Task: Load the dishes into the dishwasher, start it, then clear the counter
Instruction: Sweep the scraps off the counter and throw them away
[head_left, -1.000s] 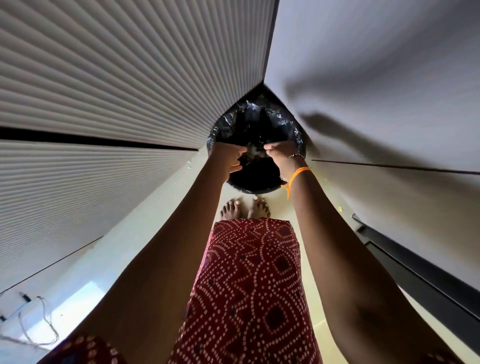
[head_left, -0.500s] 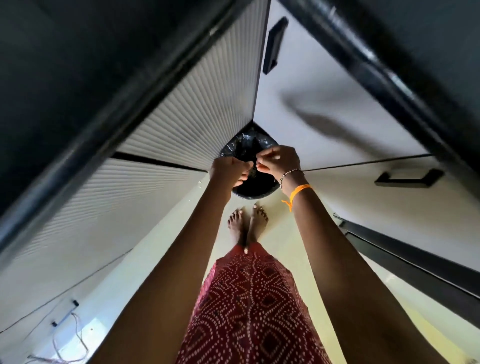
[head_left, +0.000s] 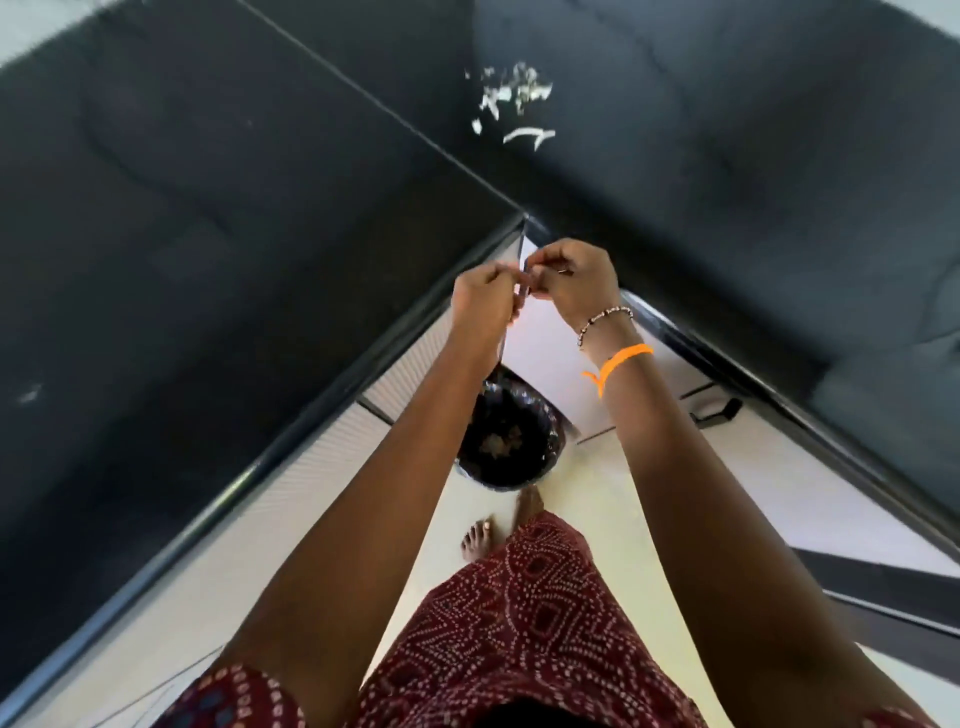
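Since the earlier frames both hands have risen from the rim of the bin to the level of the bench edge, and the view has tilted up so that the dark bench top now fills the upper half of the picture.

Nearest the camera is the person's red patterned garment (head_left: 519, 623), with two bare feet (head_left: 480, 538) on the pale floor (head_left: 597, 519) just beyond its hem. Both forearms reach forward over it.

Past the feet, on the floor in the corner between the cabinet fronts, stands a round bin lined with a black bag (head_left: 506, 436); brownish scraps lie inside it. A ribbed white cabinet front (head_left: 311, 483) runs along the left and a flat white cabinet front (head_left: 545, 358) with a dark handle (head_left: 719, 410) along the right.

Above the bin, the left hand (head_left: 480, 306) and the right hand (head_left: 571, 283) meet fingertip to fingertip at the inner corner of the bench. Both are curled nearly closed, fingers pinched together. Whether anything is pinched between them cannot be told; the spot is small and blurred. The right wrist carries a beaded bracelet (head_left: 605, 322) and an orange band (head_left: 621, 361).

Farthest off, the dark L-shaped bench (head_left: 234, 208) spreads left and right. A small scatter of white scraps (head_left: 511, 98) lies on its right-hand section, well apart from the hands. No dishes or dishwasher are in view.
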